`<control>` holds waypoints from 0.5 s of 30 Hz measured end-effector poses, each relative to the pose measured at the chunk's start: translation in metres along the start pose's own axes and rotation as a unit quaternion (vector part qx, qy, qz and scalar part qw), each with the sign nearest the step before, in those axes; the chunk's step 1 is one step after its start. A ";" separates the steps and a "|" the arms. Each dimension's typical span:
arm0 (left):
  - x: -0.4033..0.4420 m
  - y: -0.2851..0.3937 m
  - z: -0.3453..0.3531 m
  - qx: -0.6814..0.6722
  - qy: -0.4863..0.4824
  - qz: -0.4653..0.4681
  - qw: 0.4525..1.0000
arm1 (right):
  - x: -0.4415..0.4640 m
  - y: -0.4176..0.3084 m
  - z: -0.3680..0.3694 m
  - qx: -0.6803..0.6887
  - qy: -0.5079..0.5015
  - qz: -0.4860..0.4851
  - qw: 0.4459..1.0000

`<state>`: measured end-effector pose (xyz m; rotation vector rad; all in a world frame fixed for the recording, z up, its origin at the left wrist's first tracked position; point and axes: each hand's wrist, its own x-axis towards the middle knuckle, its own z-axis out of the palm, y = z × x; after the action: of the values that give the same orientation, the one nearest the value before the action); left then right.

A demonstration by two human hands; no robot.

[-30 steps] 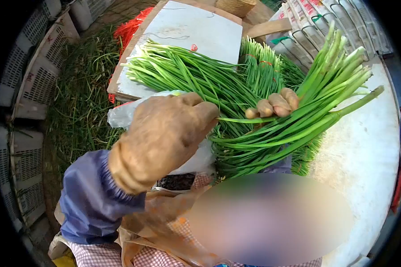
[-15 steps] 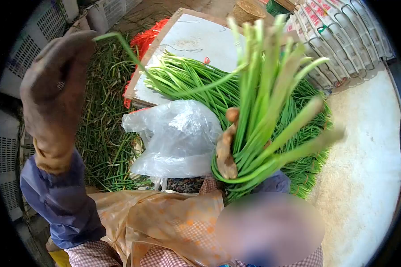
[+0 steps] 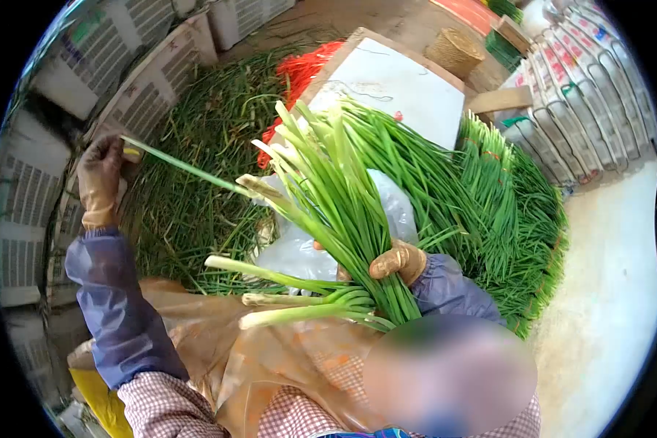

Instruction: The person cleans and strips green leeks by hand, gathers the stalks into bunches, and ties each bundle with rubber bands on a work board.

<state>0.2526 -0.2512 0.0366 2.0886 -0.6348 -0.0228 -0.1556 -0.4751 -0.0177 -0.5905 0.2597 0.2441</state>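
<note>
My right hand [image 3: 403,261], in a brown-stained glove, wraps round a bunch of garlic chives [image 3: 343,197] in front of my body. Their pale stem ends fan out toward the upper left, and a few stalks stick out lower to the left. Out at the far left, my gloved left hand [image 3: 101,171] pinches the tip of one long green leaf [image 3: 186,169], which stretches back to the bunch. Behind the bunch lies a clear plastic bag [image 3: 292,252], partly covered. Loose chives [image 3: 409,157] rest beyond it on a white board [image 3: 394,87].
Tied chive bundles [image 3: 504,197] are stacked at the right. Leaf trimmings [image 3: 204,160] cover the ground at left, beside white plastic crates [image 3: 153,80]. Red strings [image 3: 303,73] hang by the board. A twine roll [image 3: 454,52] and stacked white containers [image 3: 591,95] stand farther back.
The bunch in my right hand has tipped to the left and lowered. My left hand has moved farther from the camera, still pinching a leaf. The view has shifted, showing more crates.
</note>
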 end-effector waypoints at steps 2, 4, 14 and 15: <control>0.014 -0.018 -0.016 0.054 0.158 0.115 0.979 | 0.005 0.004 -0.001 -0.037 0.003 -0.014 0.999; 0.022 -0.028 -0.043 0.061 0.171 0.087 0.980 | 0.002 0.004 -0.005 -0.047 0.007 -0.002 0.999; -0.178 0.034 0.045 0.021 -0.501 0.036 0.864 | 0.008 -0.005 0.023 -0.023 0.072 -0.034 0.997; -0.195 0.047 0.058 -0.091 -0.495 0.038 0.863 | 0.010 -0.005 0.029 -0.055 0.095 -0.042 0.993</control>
<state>0.0485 -0.2296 -0.0031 1.7541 -1.2517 -1.1258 -0.1394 -0.4606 0.0049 -0.7333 0.4063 0.1221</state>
